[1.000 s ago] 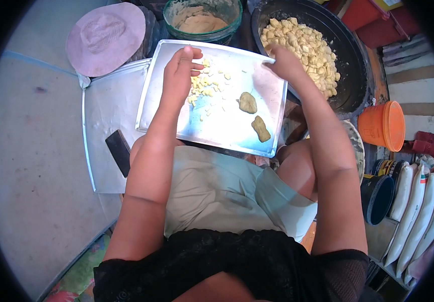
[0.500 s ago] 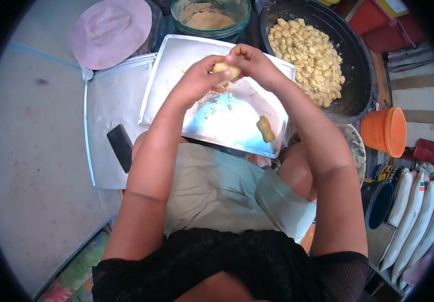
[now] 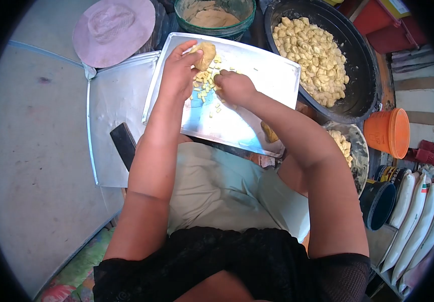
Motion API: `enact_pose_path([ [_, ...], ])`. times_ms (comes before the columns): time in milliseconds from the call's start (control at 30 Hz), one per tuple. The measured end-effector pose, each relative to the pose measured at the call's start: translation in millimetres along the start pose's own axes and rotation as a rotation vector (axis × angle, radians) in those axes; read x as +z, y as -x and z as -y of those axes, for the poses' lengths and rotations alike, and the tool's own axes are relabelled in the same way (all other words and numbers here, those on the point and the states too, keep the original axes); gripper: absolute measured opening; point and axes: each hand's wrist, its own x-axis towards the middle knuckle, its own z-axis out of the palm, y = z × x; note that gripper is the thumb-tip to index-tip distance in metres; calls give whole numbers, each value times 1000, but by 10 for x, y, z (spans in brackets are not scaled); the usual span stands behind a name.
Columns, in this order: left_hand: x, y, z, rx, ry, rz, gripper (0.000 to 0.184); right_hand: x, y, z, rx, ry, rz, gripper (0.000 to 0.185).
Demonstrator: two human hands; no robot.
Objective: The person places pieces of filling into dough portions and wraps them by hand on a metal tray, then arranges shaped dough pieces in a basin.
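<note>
My left hand [image 3: 178, 70] holds up a flattened lump of yellowish dough [image 3: 204, 56] over the far left part of a metal tray [image 3: 272, 75]. Just to its right, my right hand [image 3: 237, 88] is down at the tray with its fingers pinched together. They touch a scatter of small pale-yellow cut pieces [image 3: 204, 85]; what sits between the fingertips is hidden. A browned dough piece [image 3: 269, 132] lies near the tray's right corner, partly covered by my right forearm.
A black basin [image 3: 363, 75] of dough lumps [image 3: 310, 60] stands at the right, a green-rimmed tub [image 3: 214, 22] of powder behind. A bowl [image 3: 360, 156] sits by my right knee. At the left are a phone [image 3: 123, 146], metal sheet [image 3: 111, 110] and pink hat [image 3: 114, 30].
My hands, together on the dough before, have parted. The left has moved up and left with the dough; the right has dropped to the small pieces, now in plainer sight.
</note>
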Motion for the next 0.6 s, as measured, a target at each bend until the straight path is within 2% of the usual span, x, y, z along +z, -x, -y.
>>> enact_pose_path([
  [100,-29,-17,-1,-11,73,-55,35,-95,-63,-136,-23,-208,-112,22],
  [267,-52,-11,11,-31,309,45,34,-446,-169,-276,99,-911,-287,20],
  [333,-26,-2,4,-40,328,77,34,-596,-119,-190,0,-1185,-454,19],
  [433,96,46,20,-10,314,91,34,-770,-67,-15,-38,-1293,-575,22],
  [567,203,109,66,60,367,107,33,-835,34,111,1,-1116,-537,20],
  [600,202,109,86,80,389,107,33,-858,56,137,-19,-978,-554,21],
])
